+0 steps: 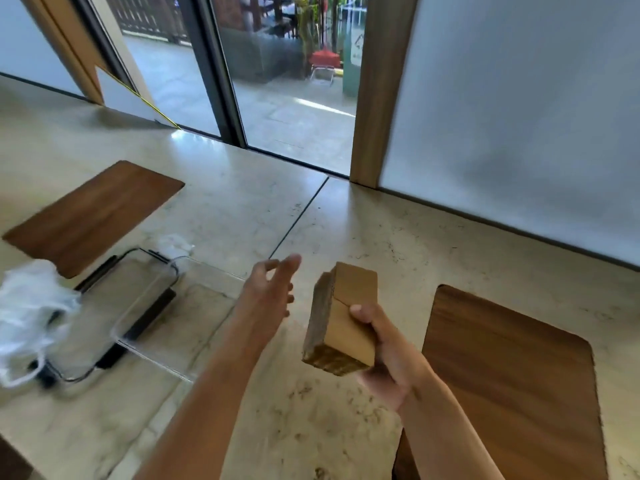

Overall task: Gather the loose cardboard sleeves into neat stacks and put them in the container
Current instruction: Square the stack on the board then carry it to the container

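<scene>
A thick, neat stack of brown cardboard sleeves point(341, 318) is held above the stone table, tilted with its layered edge facing left. My right hand point(384, 351) grips it from the right and below, thumb on the top face. My left hand point(270, 292) hovers just left of the stack with fingers spread, holding nothing. A clear plastic container point(173, 317) lies on the table to the left of my left forearm. Beside it rests a clear lid with black clips point(114, 306).
A crumpled white plastic bag point(31, 306) lies at the far left beside the lid. Wooden boards rest on the table at the back left point(93, 216) and at the right point(512, 382). A glass door and a frosted wall panel stand behind the table.
</scene>
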`<state>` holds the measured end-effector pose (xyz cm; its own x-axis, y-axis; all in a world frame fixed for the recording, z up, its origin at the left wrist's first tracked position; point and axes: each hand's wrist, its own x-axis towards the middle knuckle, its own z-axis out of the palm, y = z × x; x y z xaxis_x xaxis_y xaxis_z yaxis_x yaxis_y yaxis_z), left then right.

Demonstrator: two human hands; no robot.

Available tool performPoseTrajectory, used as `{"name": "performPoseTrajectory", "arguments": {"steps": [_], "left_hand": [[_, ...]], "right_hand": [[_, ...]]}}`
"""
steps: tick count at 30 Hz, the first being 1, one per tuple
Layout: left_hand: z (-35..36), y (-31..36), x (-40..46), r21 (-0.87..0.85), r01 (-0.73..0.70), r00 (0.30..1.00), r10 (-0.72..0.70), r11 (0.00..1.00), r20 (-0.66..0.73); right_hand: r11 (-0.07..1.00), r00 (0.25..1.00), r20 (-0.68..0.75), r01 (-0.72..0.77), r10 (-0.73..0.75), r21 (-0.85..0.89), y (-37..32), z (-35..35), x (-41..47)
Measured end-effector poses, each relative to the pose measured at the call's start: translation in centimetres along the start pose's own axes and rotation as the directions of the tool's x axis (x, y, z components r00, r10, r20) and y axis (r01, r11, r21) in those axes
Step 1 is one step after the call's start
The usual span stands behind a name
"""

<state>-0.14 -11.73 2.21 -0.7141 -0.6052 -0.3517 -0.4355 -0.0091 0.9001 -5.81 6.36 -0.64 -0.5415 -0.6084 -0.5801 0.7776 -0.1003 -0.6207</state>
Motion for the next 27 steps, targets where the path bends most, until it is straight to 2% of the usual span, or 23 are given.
{"name": "performPoseTrajectory", "arguments": {"steps": [2,4,7,10,16,20,27], "left_hand": [[-4.1,-1.1,1.4,0.133,-0.110,0.949,0.143,0.985,-0.280],[-8.0,-2.9,2.9,0.289,-0.114,0.883,0.230,0.950,-0.409],[-12.9,-5.5,4.8,0.518,0.013,0.866,0.250,0.855,-0.434],[-15.5,-7.2,5.7,0.617,0.100,0.872,0.230,0.781,-0.432],[-16.9,-8.5,5.8,0.463,0.132,0.919,0.067,0.876,-0.388],[-16.5,-8.2,5.6,0.297,0.150,0.914,-0.018,0.943,-0.406],[-15.8,-8.5,5.0,0.179,0.171,0.940,-0.106,0.969,-0.324]], "right_hand": [[0.999,0.999,0.053,-0.001,-0.001,0.032,0.2,2.2,0.9],[0.998,0.995,0.098,-0.015,0.009,0.055,0.5,4.3,1.6],[0.996,0.989,0.147,-0.041,0.029,0.076,1.3,7.4,2.6],[0.996,0.984,0.173,-0.060,0.047,0.072,2.4,10.1,3.7],[0.989,0.977,0.169,-0.139,0.130,0.042,5.2,14.4,5.8],[0.986,0.983,0.104,-0.158,0.151,0.059,6.0,14.8,7.0],[0.990,0.989,-0.051,-0.140,0.141,0.022,6.8,13.9,8.5]]}}
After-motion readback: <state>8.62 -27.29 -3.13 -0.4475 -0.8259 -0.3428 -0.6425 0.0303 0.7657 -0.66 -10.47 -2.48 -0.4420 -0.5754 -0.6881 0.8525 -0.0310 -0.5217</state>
